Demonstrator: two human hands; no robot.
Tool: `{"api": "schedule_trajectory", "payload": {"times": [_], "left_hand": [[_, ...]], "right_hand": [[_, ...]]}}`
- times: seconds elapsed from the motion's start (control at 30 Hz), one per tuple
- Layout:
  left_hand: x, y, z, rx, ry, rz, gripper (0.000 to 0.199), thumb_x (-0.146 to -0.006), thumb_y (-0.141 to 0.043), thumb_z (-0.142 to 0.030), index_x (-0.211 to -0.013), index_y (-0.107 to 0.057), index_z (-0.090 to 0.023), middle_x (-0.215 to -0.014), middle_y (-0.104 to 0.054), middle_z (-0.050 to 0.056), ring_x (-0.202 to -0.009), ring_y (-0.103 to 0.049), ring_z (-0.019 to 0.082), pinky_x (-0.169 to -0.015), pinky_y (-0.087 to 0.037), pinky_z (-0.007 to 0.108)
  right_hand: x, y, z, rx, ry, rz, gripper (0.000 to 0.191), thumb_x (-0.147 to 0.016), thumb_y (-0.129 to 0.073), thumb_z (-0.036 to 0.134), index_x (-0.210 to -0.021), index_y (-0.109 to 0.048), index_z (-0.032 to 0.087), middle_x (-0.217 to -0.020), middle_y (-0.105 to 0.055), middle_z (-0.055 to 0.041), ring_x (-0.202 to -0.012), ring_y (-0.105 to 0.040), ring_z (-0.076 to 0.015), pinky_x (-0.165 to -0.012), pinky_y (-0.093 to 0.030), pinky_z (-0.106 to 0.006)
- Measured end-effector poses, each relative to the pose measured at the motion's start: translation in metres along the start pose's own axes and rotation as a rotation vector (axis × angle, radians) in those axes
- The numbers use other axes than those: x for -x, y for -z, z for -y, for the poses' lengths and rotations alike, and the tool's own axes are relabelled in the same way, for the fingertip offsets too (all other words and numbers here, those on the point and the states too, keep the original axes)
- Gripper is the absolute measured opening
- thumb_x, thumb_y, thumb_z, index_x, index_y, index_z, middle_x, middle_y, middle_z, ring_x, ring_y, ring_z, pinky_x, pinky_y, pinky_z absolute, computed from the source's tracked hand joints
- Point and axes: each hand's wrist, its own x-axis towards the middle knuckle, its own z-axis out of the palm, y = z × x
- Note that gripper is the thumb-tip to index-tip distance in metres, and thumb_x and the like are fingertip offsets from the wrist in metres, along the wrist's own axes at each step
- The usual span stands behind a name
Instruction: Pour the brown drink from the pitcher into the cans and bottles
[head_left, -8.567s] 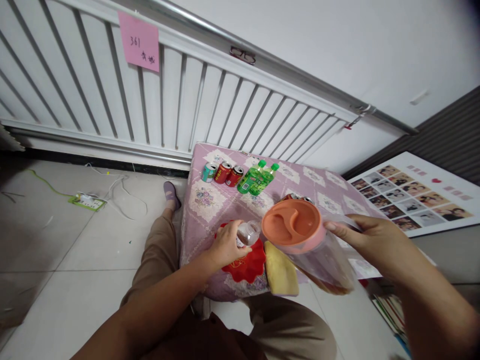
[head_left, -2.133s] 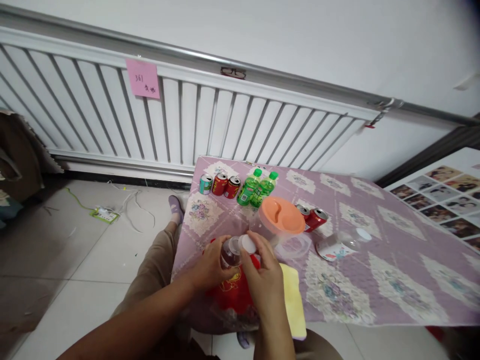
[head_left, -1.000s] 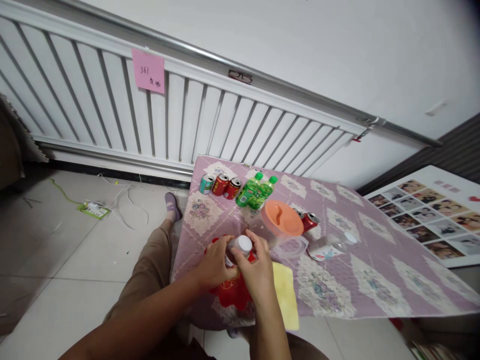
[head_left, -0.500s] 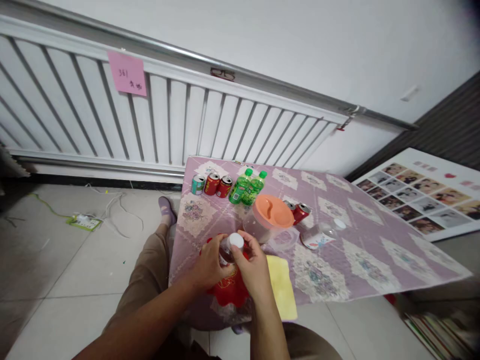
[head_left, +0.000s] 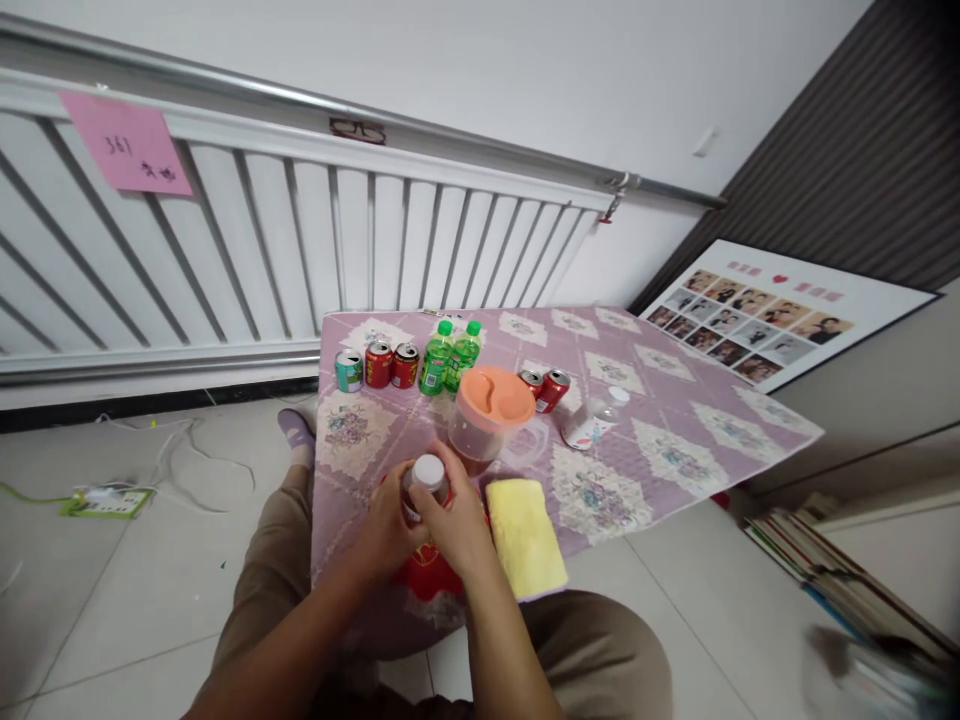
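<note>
A bottle with a white cap (head_left: pixel 429 471) stands upright between my two hands, over a red scallop-edged mat (head_left: pixel 431 578). My left hand (head_left: pixel 388 525) is wrapped round the bottle's body and hides most of it. Thumb and fingers of my right hand (head_left: pixel 455 515) are closed round the cap and neck from the right. Just beyond them is a clear plastic pitcher (head_left: pixel 472 440) with an orange lid (head_left: pixel 496 397). A folded yellow cloth (head_left: pixel 527 538) lies to the right of my right hand.
The table has a purple floral cloth (head_left: pixel 577 355). At the back stand a teal can (head_left: pixel 349 371), red cans (head_left: pixel 391 366) and green bottles (head_left: pixel 450 360). Right of the pitcher are more red cans (head_left: pixel 553 390) and a clear bottle (head_left: pixel 592 420) lying tilted. A radiator (head_left: pixel 277 240) lines the wall.
My view has turned to the right, so everything sits further left in the picture. Both hands are still closed on the bottle; its white cap is still on top.
</note>
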Motion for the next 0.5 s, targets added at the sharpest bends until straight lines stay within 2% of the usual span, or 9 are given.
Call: {"api": "schedule_trajectory", "payload": {"times": [0.1, 0.27, 0.4, 0.5], "left_hand": [[0.0, 0.0, -0.002, -0.005, 0.02, 0.005, 0.071, -0.074, -0.073, -0.016, -0.138, -0.043, -0.021, -0.131, -0.062, 0.013, -0.115, -0.064, 0.028, -0.1, -0.054, 0.048], [0.001, -0.001, 0.001, 0.009, 0.028, 0.005, 0.071, -0.072, -0.075, -0.02, -0.137, -0.044, -0.02, -0.128, -0.062, 0.013, -0.109, -0.066, 0.027, -0.091, -0.058, 0.044], [0.0, -0.002, 0.002, -0.018, 0.052, -0.007, 0.073, -0.072, -0.075, -0.022, -0.137, -0.044, -0.02, -0.126, -0.063, 0.013, -0.106, -0.066, 0.026, -0.09, -0.057, 0.043], [0.0, 0.0, -0.003, -0.047, 0.028, -0.017, 0.07, -0.072, -0.076, -0.023, -0.135, -0.046, -0.019, -0.128, -0.063, 0.013, -0.113, -0.064, 0.027, -0.098, -0.054, 0.045]], "right_hand": [[0.002, 0.004, -0.003, 0.025, 0.064, 0.023, 0.057, -0.081, -0.064, 0.035, -0.136, -0.062, 0.021, -0.144, -0.059, -0.0121, -0.136, -0.053, -0.0271, -0.117, -0.039, -0.045], [0.007, 0.007, -0.008, -0.035, 0.084, -0.011, 0.054, -0.083, -0.067, 0.041, -0.132, -0.064, 0.02, -0.141, -0.061, -0.0129, -0.134, -0.055, -0.0278, -0.114, -0.043, -0.044], [0.011, 0.007, -0.014, -0.112, 0.059, -0.038, 0.049, -0.084, -0.069, 0.047, -0.126, -0.064, 0.022, -0.128, -0.068, -0.0109, -0.121, -0.063, -0.0268, -0.106, -0.049, -0.044], [0.009, 0.006, -0.021, -0.195, 0.042, -0.068, 0.038, -0.085, -0.069, 0.049, -0.112, -0.063, 0.024, -0.12, -0.069, -0.0085, -0.109, -0.067, -0.0241, -0.097, -0.054, -0.041]]}}
